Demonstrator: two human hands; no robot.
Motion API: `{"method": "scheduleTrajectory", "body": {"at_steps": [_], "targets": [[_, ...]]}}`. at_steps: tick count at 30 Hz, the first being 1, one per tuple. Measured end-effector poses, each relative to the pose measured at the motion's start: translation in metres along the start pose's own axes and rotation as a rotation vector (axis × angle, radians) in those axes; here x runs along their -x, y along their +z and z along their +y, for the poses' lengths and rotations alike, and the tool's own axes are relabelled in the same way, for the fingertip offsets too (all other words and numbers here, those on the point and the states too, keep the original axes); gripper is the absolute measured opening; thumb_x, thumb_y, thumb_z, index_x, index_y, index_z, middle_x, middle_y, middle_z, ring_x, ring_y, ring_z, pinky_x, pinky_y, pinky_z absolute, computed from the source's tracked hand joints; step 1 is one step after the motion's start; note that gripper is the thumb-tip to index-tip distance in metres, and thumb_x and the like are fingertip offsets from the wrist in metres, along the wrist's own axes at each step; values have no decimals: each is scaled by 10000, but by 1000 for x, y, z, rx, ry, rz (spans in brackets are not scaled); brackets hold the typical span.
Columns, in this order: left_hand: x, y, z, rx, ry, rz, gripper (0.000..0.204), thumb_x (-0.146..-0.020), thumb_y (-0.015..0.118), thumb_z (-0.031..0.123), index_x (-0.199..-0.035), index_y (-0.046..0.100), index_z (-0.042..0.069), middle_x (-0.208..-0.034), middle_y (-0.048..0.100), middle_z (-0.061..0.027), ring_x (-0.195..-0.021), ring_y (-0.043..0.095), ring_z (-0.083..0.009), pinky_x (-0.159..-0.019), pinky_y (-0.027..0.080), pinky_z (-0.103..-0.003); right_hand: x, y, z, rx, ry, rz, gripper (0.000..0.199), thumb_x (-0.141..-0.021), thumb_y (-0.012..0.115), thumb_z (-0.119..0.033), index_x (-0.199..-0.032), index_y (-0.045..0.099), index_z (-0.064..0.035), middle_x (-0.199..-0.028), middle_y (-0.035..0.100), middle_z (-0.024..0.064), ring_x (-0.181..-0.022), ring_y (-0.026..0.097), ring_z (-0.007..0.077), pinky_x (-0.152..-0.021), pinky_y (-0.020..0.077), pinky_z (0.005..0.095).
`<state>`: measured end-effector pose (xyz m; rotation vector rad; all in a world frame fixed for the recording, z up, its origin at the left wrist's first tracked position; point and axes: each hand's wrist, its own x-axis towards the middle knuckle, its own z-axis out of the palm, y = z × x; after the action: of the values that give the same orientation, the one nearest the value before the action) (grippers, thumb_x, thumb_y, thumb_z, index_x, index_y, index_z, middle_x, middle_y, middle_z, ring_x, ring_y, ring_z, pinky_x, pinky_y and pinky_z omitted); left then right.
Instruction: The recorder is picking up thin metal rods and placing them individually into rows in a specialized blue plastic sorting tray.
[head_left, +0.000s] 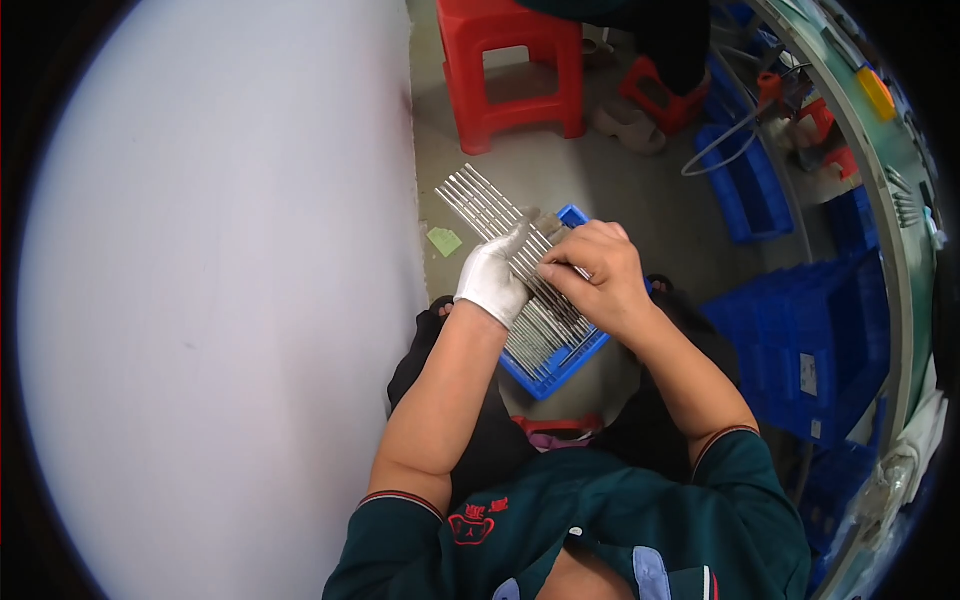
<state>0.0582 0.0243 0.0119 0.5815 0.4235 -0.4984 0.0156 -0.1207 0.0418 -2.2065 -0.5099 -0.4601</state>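
Observation:
My left hand point(494, 278), in a white glove, is closed round several thin silvery metal rods point(480, 200). They fan out side by side and slant from upper left to lower right. My bare right hand point(600, 275) has its thumb and fingers pinched together at the edge of this bunch, on a metal rod whose gripped part the fingers hide. Below both hands, between my legs, stands a blue plastic crate point(541, 388) with many more rods lying in it, partly covered by my hands and the held bunch.
A white wall or panel point(230, 300) rises close on my left. Ahead is a red stool point(515, 110), with shoes point(630, 130) and a second person's dark-clothed leg point(680, 50). On the right stand blue crates point(800, 320), beneath a curved green-topped workbench point(905, 270). A green scrap point(444, 241) lies on the floor.

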Motion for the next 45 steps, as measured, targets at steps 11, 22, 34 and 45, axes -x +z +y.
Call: {"method": "scheduleTrajectory", "body": {"at_steps": [11, 22, 34, 45], "targets": [[-2, -1, 1, 58, -44, -38, 255, -984, 457, 128, -1184, 513, -19, -1146, 583, -203, -1079, 588, -345, -930, 516, -457, 3, 4, 12, 14, 67, -29, 74, -707, 730, -103, -755, 679, -78, -692, 598, 40, -714, 562, 230, -721, 406, 343], [-5, -2, 0, -28, -49, 16, 240, -982, 457, 109, -1176, 534, -9, -1111, 608, -178, -1015, 621, -307, -865, 547, -423, -4, -1, 15, 3, -10, 28, 77, -685, 726, -80, -739, 671, -85, -700, 611, 35, -706, 568, 223, -718, 417, 338], [-6, -5, 0, -9, -55, -30, 260, -985, 443, 103, -1186, 519, -44, -1172, 578, -239, -1091, 590, -339, -936, 517, -425, -4, -2, 10, 76, 4, -46, 64, -708, 724, -112, -749, 684, -83, -718, 631, 48, -723, 589, 248, -724, 453, 365], [-9, -8, -1, -7, -38, -35, 238, -969, 481, 92, -1162, 531, -39, -1176, 581, -230, -1092, 591, -342, -926, 522, -427, -4, 0, 12, 113, -98, -111, 94, -686, 741, -84, -756, 678, -90, -735, 626, 24, -726, 570, 220, -708, 424, 341]]}}
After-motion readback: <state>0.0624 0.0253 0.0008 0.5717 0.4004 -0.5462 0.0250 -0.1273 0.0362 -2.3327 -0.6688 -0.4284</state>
